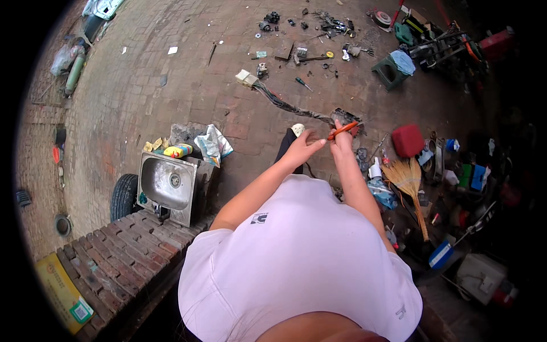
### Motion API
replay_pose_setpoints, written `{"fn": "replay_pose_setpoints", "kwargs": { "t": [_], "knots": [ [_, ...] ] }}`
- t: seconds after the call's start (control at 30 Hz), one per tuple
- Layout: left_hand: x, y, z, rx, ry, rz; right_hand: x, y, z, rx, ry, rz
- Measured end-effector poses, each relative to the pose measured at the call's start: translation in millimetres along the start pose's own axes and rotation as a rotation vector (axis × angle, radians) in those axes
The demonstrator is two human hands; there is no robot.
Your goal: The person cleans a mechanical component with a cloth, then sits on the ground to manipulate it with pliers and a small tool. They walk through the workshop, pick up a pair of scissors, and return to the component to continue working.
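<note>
My right hand (342, 137) is closed around a slim orange-red tool (346, 129); its exact kind is hidden by the fingers. Close by on the left, my left hand (303, 149) has its fingers apart, the thumb reaching toward the tool's lower end. I cannot tell whether they touch. A dark wrapped wiring harness (290, 107) runs from beside my right hand up to a white plastic connector (247, 78) at its far left end. Just beyond my right fingers is a dark, grimy part (348, 118), partly covered by the hand.
Loose metal parts (336, 25) and a screwdriver (303, 84) lie on the brick ground ahead. To the right are a green stool (390, 73), a red container (407, 141) and a straw broom (404, 176). A steel sink (168, 181) and a tyre (123, 196) stand left.
</note>
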State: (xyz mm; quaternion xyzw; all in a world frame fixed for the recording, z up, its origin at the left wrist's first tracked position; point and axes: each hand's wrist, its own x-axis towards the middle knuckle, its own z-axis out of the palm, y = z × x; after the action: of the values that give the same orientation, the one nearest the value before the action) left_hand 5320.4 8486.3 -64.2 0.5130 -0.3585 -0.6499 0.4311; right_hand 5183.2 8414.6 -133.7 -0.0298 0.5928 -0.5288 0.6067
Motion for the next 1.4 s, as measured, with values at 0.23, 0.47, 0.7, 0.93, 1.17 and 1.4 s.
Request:
{"fn": "replay_pose_setpoints", "kwargs": {
  "t": [0.23,0.47,0.7,0.93,1.17,1.4],
  "knots": [
    [193,79,34,-0.248,0.095,-0.046,95,-100,87,-0.229,0.032,-0.138],
    [354,129,61,-0.523,0.200,-0.052,198,-220,113,-0.243,-0.224,-0.036],
    [461,179,63,-0.603,0.324,0.088,333,-333,99,-0.389,-0.202,-0.045],
    [499,226,73,-0.539,0.454,0.324,429,-461,132,-0.731,-0.357,0.002],
    [551,255,79,-0.457,0.520,0.333,496,-508,195,-1.053,-0.486,-0.129],
    [625,260,58,-0.526,0.584,0.256,548,-519,230,-1.143,-0.455,-0.239]
  ]
}}
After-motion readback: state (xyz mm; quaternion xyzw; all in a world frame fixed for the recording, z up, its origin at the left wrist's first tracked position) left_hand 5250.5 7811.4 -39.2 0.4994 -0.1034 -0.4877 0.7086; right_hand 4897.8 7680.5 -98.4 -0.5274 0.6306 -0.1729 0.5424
